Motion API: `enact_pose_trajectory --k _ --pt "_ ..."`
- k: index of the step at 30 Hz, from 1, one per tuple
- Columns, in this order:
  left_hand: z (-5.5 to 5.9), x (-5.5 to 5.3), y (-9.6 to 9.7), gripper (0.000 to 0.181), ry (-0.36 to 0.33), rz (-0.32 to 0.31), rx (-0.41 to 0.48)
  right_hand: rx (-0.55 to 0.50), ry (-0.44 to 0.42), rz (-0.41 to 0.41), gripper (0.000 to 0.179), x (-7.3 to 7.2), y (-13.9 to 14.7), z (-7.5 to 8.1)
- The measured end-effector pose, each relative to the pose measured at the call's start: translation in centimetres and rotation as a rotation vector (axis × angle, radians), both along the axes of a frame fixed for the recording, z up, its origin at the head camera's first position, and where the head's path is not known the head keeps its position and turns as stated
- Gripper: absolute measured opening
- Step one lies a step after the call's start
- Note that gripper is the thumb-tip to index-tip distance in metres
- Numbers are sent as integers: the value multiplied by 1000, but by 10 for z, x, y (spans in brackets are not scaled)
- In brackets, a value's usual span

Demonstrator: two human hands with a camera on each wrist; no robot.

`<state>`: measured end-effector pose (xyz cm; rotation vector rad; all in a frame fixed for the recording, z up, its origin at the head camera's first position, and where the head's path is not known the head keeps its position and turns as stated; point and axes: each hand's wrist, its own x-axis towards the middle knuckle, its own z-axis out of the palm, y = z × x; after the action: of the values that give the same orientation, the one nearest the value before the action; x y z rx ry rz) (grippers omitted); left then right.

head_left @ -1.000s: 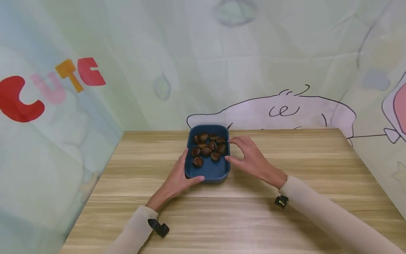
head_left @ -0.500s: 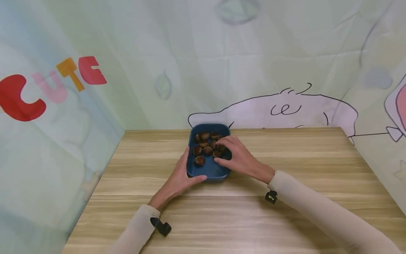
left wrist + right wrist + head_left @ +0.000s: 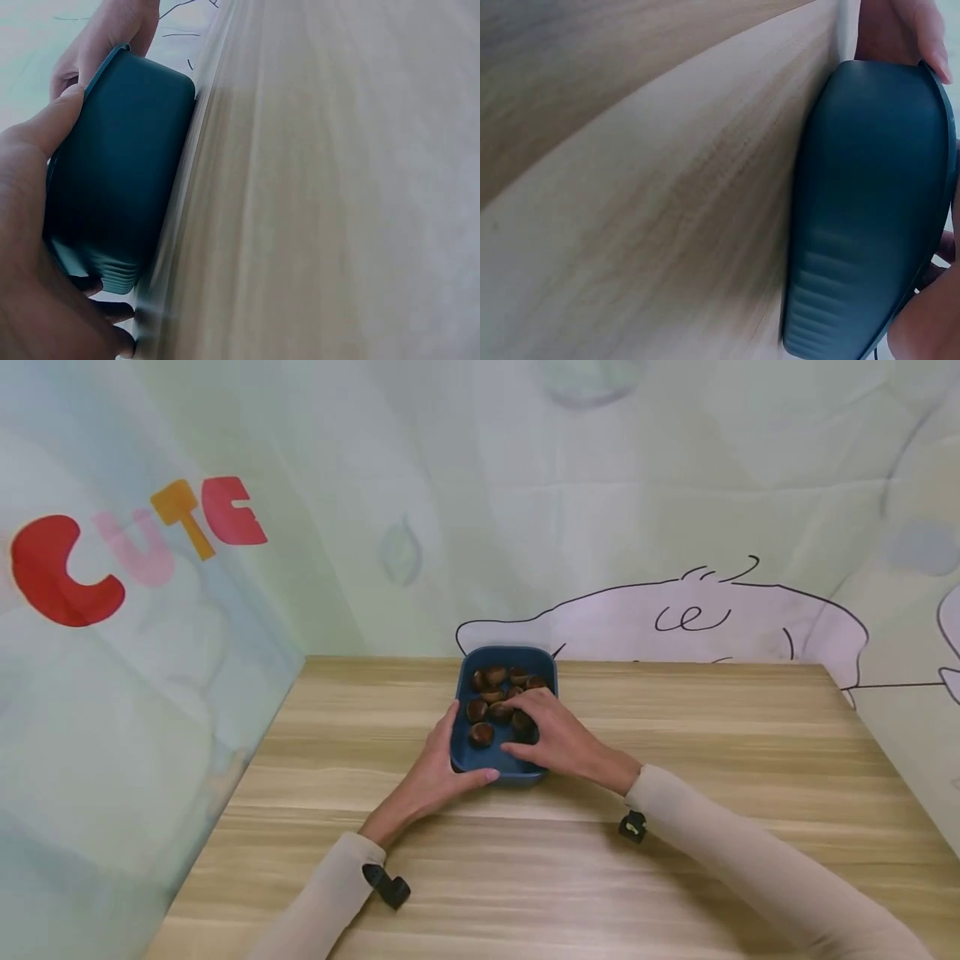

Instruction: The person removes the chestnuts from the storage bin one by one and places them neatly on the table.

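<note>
A deep blue rectangular container (image 3: 510, 652) stands on the wooden table, holding several glossy brown chestnuts (image 3: 481, 735). My left hand (image 3: 433, 774) grips its near left corner, fingers along the left side and thumb at the near rim; the left wrist view shows the container's ribbed outer wall (image 3: 116, 277). My right hand (image 3: 564, 737) reaches over the right rim into the container, thumb and fingers curved and spread apart. One chestnut (image 3: 522, 722) shows in the gap between that thumb and the fingers. The right hand hides part of the chestnuts behind it.
The wood-grain table (image 3: 637, 877) ends at a back wall of pale printed cloth (image 3: 465, 510), close behind the container. A similar cloth (image 3: 112, 735) with coloured letters hangs along the left. Each sleeve carries a small black wrist device (image 3: 388, 887).
My right hand has moved left from the outside of the right rim into the container, among the chestnuts. The left hand keeps its grip on the corner. The head view has shifted slightly.
</note>
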<state>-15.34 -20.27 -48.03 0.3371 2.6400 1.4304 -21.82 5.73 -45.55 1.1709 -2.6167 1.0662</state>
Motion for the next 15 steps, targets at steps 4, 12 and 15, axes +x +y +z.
enact_pose_trajectory --k 4,12,15 --pt "2 -2 1 126 11 -10 9 21 14 -9 60 -3 -1 -1" --pt "1 -1 2 124 -7 -5 -14 123 18 0 63 -6 -6 4" --pt "0 0 1 124 -17 3 -23 167 31 7 61 -9 -9 6"
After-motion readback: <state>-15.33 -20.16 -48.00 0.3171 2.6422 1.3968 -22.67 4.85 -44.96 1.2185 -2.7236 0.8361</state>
